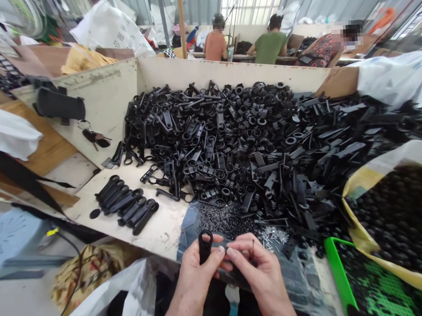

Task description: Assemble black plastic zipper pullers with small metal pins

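My left hand (198,276) pinches one black ringed plastic piece (204,245) upright while my right hand (257,264) pinches something tiny against it; just beyond my grip lie small metal pins (235,222), further left a short finished row (128,204), and beyond, a huge unsorted heap (252,141) remains on the tabletop (165,226).

Left hand (197,272), right hand (261,268): bare, no gloves, sleeves, rings.
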A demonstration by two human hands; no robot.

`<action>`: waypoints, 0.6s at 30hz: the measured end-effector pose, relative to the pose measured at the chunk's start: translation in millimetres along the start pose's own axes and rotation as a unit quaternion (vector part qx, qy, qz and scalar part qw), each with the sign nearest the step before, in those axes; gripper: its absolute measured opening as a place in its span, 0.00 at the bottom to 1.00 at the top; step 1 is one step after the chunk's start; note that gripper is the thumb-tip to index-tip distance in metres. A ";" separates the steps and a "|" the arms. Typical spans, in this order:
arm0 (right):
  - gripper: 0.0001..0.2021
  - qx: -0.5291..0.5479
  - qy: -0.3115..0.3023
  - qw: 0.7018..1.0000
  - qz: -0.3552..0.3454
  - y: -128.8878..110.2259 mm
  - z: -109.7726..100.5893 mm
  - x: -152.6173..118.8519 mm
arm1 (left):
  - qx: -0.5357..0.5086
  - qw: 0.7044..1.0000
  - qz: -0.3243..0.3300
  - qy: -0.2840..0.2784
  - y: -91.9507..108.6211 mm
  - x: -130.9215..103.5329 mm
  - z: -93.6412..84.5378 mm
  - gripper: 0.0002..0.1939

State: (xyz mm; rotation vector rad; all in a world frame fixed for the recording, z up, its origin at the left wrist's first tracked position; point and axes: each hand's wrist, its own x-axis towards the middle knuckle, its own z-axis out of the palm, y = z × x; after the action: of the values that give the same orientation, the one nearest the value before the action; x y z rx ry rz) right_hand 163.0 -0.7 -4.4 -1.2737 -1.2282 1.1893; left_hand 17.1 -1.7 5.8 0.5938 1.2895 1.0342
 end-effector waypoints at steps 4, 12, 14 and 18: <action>0.12 -0.017 0.013 1.000 -0.017 3.1 0.2 -0.8 | 0.011 1.000 0.002 0.018 0.7 -2.4 1.8 0.19; 0.07 -0.091 0.038 0.987 -0.124 8.0 -0.3 -9.4 | 0.021 0.999 0.000 0.043 0.6 -5.9 6.3 0.22; 0.06 -0.101 0.039 0.984 -0.140 7.8 -1.0 -10.7 | 0.016 0.999 -0.006 0.045 1.6 -7.1 8.1 0.23; 0.10 -0.070 0.031 0.994 -0.081 6.4 -4.0 -11.1 | 0.008 0.999 -0.006 0.038 1.3 -8.3 10.4 0.25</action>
State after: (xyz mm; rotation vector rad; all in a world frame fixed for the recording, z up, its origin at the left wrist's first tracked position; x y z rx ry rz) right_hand 167.1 -12.0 -10.3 -1.2761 -1.3609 0.9555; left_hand 27.0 -6.5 13.2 0.5625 1.3674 1.0470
